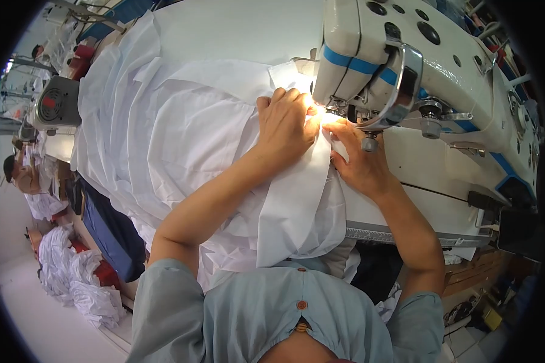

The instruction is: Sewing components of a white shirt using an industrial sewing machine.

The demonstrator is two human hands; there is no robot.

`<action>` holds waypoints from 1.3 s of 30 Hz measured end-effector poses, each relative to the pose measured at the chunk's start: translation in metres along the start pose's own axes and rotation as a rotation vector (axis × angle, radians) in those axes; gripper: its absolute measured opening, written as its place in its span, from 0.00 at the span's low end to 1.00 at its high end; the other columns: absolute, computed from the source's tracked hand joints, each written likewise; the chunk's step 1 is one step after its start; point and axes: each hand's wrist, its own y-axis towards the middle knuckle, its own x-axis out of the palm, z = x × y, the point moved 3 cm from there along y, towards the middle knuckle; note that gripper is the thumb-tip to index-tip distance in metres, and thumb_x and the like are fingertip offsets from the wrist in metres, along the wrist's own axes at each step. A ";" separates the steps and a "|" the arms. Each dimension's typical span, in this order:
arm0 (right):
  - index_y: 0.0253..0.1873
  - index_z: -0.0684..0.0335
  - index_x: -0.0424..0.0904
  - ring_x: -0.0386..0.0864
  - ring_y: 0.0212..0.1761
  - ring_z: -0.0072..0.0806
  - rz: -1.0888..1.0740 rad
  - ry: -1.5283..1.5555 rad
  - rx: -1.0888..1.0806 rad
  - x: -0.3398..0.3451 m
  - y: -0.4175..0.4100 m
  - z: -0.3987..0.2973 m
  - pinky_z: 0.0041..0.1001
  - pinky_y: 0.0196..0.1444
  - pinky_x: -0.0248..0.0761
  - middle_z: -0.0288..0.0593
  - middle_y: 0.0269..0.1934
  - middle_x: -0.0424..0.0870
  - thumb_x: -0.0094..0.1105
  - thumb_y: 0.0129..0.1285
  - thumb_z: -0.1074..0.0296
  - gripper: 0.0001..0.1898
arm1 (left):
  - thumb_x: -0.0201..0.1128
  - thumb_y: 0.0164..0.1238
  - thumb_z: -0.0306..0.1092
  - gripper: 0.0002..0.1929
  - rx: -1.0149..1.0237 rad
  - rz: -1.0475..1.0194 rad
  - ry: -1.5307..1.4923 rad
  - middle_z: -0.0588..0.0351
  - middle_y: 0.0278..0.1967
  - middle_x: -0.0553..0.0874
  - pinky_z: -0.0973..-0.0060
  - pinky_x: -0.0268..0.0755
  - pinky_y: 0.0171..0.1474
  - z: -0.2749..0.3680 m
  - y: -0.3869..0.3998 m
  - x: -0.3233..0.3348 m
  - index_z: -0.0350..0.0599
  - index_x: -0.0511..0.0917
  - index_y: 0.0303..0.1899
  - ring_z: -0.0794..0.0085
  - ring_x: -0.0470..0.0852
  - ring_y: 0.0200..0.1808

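Observation:
White fabric [200, 136] lies in folds over the left of the sewing table and hangs at its front edge. A white and blue industrial sewing machine [436, 59] stands at the right, its lamp glaring on the cloth by the presser foot [338, 109]. My left hand [286, 120] pinches the fabric just left of the foot, fingers curled. Close in front of the foot, my right hand [361, 159] has its fingertips on the same cloth, the thumb bent towards its edge. Glare hides the exact contact of the fingertips and the needle.
A ruler strip [377, 232] runs along the table's front edge. A grey motor housing [56, 103] is at the left. White cloth bundles [79, 277] and dark blue fabric [109, 227] are at the lower left. Another person [25, 174] is at the far left.

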 end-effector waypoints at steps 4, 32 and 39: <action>0.61 0.49 0.72 0.76 0.56 0.36 0.007 -0.102 -0.015 0.001 -0.003 -0.001 0.39 0.55 0.64 0.40 0.54 0.78 0.66 0.53 0.71 0.28 | 0.62 0.56 0.37 0.06 -0.045 -0.077 0.009 0.60 0.29 0.80 0.64 0.54 0.43 -0.005 0.004 0.001 0.48 0.78 0.27 0.64 0.75 0.39; 0.45 0.58 0.83 0.72 0.44 0.37 0.147 -0.116 -0.128 -0.007 0.007 -0.005 0.46 0.58 0.55 0.46 0.33 0.76 0.67 0.52 0.59 0.16 | 0.69 0.51 0.31 0.12 0.216 -0.175 0.292 0.55 0.35 0.79 0.63 0.63 0.46 0.012 0.009 -0.053 0.42 0.76 0.35 0.61 0.76 0.41; 0.35 0.63 0.83 0.72 0.46 0.37 0.148 -0.106 -0.117 -0.008 0.008 -0.006 0.45 0.59 0.56 0.47 0.37 0.77 0.69 0.50 0.60 0.13 | 0.59 0.51 0.28 0.07 0.510 -0.114 0.200 0.55 0.40 0.79 0.64 0.65 0.52 0.017 -0.007 -0.041 0.44 0.76 0.35 0.61 0.76 0.44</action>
